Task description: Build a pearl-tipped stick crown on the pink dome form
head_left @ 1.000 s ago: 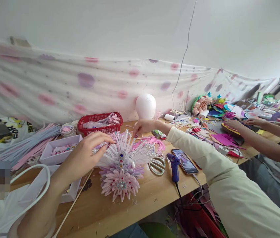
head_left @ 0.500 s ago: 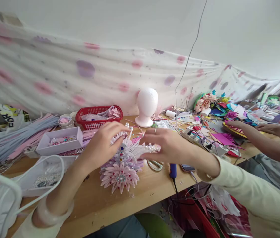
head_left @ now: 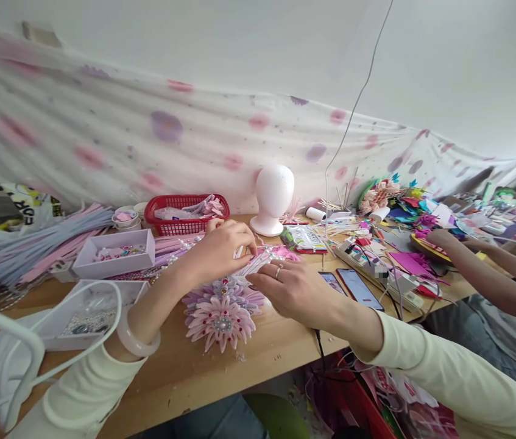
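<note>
So from my end I'm watching the flower ornament, which is sitting mid-table, toward the front edge, right under both hands. Its pink petals are facing me, with red gems dotted over them and a beaded centre, and lilac petals are peeking out behind.

The left hand is arching over the top part, fingers bent and tips bunching down close to the thumb. The right hand is coming in from the other side, fingers half curled and reaching toward the same spot. I'm honestly not able to tell if either one is gripping anything, since the hands themselves are blocking my view. A ring is showing on the right, and a pale bangle is circling the left wrist.

Farther out, two white boxes are sitting to the left holding beads, and a red basket is standing behind them. A white foam head is standing beyond the hands. Two phones are lying near the right hand, beside a power strip. Way off right, a co-worker's hand is resting by a yellow-edged piece.
</note>
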`<state>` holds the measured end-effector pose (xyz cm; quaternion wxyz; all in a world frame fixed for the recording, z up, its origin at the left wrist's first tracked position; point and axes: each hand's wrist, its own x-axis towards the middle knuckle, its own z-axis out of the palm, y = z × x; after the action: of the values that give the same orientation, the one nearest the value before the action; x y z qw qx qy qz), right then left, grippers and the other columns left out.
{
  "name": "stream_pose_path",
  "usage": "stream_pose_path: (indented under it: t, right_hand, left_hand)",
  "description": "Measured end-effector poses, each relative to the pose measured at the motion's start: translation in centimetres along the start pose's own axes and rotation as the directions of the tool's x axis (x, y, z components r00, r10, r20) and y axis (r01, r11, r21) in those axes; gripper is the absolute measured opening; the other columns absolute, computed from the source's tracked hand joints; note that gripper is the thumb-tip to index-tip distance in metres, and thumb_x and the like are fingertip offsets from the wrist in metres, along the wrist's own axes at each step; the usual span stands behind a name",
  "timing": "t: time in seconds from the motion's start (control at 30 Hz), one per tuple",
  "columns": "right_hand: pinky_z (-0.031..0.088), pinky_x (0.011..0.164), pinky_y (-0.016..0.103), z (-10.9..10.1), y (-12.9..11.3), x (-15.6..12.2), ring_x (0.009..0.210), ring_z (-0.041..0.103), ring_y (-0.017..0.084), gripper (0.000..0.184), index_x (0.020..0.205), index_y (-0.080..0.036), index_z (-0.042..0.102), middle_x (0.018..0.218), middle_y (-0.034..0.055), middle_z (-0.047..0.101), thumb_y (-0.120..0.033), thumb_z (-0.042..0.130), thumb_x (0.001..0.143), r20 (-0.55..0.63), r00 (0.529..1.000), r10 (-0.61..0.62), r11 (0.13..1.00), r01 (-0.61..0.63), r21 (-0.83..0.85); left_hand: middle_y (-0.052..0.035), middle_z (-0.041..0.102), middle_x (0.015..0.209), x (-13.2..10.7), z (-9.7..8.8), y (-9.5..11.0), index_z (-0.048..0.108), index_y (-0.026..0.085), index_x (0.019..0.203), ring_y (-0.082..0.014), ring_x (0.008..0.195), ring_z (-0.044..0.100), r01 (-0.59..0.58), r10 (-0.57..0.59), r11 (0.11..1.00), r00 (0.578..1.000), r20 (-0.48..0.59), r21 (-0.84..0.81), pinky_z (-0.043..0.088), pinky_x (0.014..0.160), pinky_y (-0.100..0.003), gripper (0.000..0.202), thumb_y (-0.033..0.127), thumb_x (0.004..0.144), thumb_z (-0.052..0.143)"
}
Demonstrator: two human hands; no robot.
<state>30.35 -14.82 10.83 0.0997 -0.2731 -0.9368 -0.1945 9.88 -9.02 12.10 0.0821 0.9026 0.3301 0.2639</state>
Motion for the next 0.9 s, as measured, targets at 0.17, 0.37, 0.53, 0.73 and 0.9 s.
stream_pose_path:
  t: [0.17, 0.37, 0.53, 0.73, 0.9]
  right_hand:
    - [0.034, 0.058, 0.028, -0.2, 0.5, 0.0, 0.067, 0.057, 0.014, 0.022, 0.1, -0.018, 0.065, 0.083, 0.0047, 0.067, -0.008, 0.046, 0.095, 0.037, 0.995, 0.096, 0.991, -0.099, 0.094]
    - [0.038, 0.063, 0.029, -0.9, 0.9, 1.3, 0.071, 0.057, 0.016, 0.025, 0.102, -0.02, 0.069, 0.085, 0.0055, 0.068, -0.012, 0.046, 0.095, 0.076, 0.986, 0.151, 0.975, -0.162, 0.152]
    - [0.041, 0.068, 0.031, -1.8, 2.0, 4.0, 0.076, 0.06, 0.018, 0.023, 0.101, -0.018, 0.072, 0.086, 0.0073, 0.07, -0.012, 0.051, 0.095, 0.099, 0.978, 0.182, 0.969, -0.196, 0.153]
    - [0.045, 0.077, 0.03, -2.6, 6.7, 9.4, 0.083, 0.063, 0.016, 0.013, 0.087, -0.02, 0.079, 0.092, 0.004, 0.075, -0.013, 0.069, 0.083, 0.259, 0.966, 0.024, 0.926, -0.119, 0.359]
    - [0.044, 0.066, 0.024, -0.7, 10.0, 12.9, 0.068, 0.064, 0.012, 0.015, 0.086, -0.017, 0.08, 0.079, 0.001, 0.078, -0.01, 0.074, 0.075, 0.507, 0.861, 0.032, 0.84, -0.298, 0.453]
  left_hand:
    - [-0.0032, 0.075, 0.107, -0.4, 0.2, -1.3, 0.072, 0.023, 0.094, -0.0214, 0.108, 0.065, 0.007, -0.02, 0.995, 0.992, -0.124, -0.101, 0.043, 0.103, -0.045, 0.017, 0.016, 0.089, 0.057]
    - [-0.0038, 0.074, 0.114, -1.1, 0.1, -1.7, 0.068, 0.022, 0.114, -0.0196, 0.106, 0.068, 0.061, -0.093, 0.98, 0.982, -0.162, -0.187, 0.052, 0.096, -0.036, 0.03, 0.015, 0.087, 0.057]
    - [-0.0021, 0.078, 0.102, -2.3, -0.6, -1.7, 0.068, 0.021, 0.115, -0.0194, 0.095, 0.072, 0.142, -0.177, 0.966, 0.972, -0.152, -0.217, 0.055, 0.088, -0.033, 0.031, 0.015, 0.086, 0.058]
    - [-0.0022, 0.078, 0.098, -3.2, -0.8, -2.1, 0.07, 0.021, 0.109, -0.0203, 0.092, 0.073, 0.121, -0.175, 0.959, 0.964, -0.198, -0.258, 0.056, 0.088, -0.036, 0.027, 0.018, 0.086, 0.057]
    - [-0.003, 0.079, 0.1, -3.5, -0.7, -2.4, 0.07, 0.022, 0.107, -0.0206, 0.093, 0.074, 0.115, -0.173, 0.959, 0.962, -0.209, -0.26, 0.057, 0.088, -0.037, 0.024, 0.021, 0.087, 0.056]
